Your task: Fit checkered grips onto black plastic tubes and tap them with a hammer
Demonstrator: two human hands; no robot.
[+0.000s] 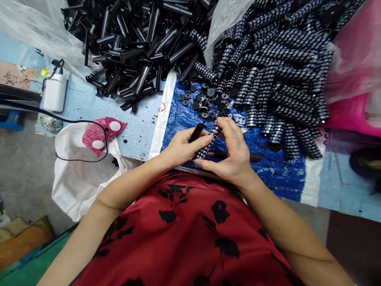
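My left hand [183, 147] is closed round a plain black plastic piece [196, 133], its thumb pressing on a black-and-white patterned tube [205, 148]. My right hand [233, 149] grips the same tube between thumb and fingers, one at each end. The two hands meet just above my lap at the table's front edge. Under the right hand lies a dark, thin-shafted tool [255, 157], partly hidden by the fingers. Small black round discs [211, 92] are scattered on the blue sheet [185, 113] beyond the hands.
Plain black plastic pieces [142, 81] are heaped at the back left; patterned tubes [286, 79] are piled at the right. A pink bin [350, 119] stands far right. A white bottle-like device [54, 92], a pink packet [98, 136] and a white bag [73, 176] are at left, crossed by a black cable [38, 108].
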